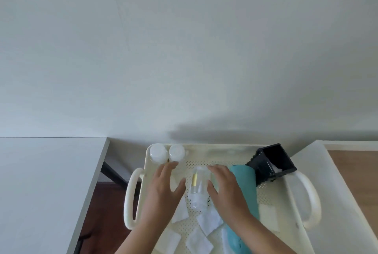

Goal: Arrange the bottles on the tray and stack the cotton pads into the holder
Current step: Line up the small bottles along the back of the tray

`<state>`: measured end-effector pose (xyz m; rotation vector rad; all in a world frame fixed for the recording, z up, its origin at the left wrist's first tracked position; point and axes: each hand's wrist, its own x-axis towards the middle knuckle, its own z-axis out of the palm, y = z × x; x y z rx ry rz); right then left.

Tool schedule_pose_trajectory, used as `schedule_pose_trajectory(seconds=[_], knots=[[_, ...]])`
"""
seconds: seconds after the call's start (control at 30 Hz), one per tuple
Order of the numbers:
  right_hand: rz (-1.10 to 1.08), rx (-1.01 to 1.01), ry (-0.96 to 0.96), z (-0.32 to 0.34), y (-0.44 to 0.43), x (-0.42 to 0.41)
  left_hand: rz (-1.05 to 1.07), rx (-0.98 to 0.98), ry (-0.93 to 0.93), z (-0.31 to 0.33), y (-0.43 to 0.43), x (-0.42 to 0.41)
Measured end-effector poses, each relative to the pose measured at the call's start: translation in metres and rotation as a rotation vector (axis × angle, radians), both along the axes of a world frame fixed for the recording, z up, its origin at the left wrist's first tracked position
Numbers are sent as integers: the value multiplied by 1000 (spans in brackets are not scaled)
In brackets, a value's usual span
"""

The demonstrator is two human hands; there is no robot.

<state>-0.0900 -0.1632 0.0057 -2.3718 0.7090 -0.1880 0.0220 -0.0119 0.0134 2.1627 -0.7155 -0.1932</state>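
Note:
A cream perforated tray [223, 149] with side handles fills the lower middle. Two white-capped bottles [158, 152] [177, 152] stand upright in its far left corner. A clear bottle [198, 187] with a yellow tube inside lies on the tray between my hands. My left hand [163, 188] hovers open just left of it, fingers spread. My right hand [223, 186] hovers open at its right side; whether it touches the bottle I cannot tell. Several white square cotton pads [209, 221] lie scattered near the tray's front. The black holder [270, 163] lies tipped at the far right, with white pads inside.
A teal bottle [246, 188] lies on the tray under my right forearm. A white table [41, 182] stands to the left, across a gap showing dark floor. A white surface [337, 192] and wooden top lie to the right. A plain wall rises behind.

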Motion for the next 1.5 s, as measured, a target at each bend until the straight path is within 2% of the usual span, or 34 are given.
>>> schedule_pose_trajectory(seconds=[0.2,0.4,0.6,0.9,1.33,1.5], knots=[[-79,90,104,-14,24,-23,-24,111,182,-33,-18,-33],[-92,39,220,-23,27,-26,-25,195,285,-49,-19,-50],[-89,-43,295,-33,29,-14,-14,199,388,-51,-25,-59],[-73,-87,275,-30,24,-4,49,178,391,-51,-20,-65],[-112,-6,217,-25,25,-7,124,115,440,-50,-20,-58],[-128,-34,163,-16,14,-13,141,114,281,-39,-18,-48]])
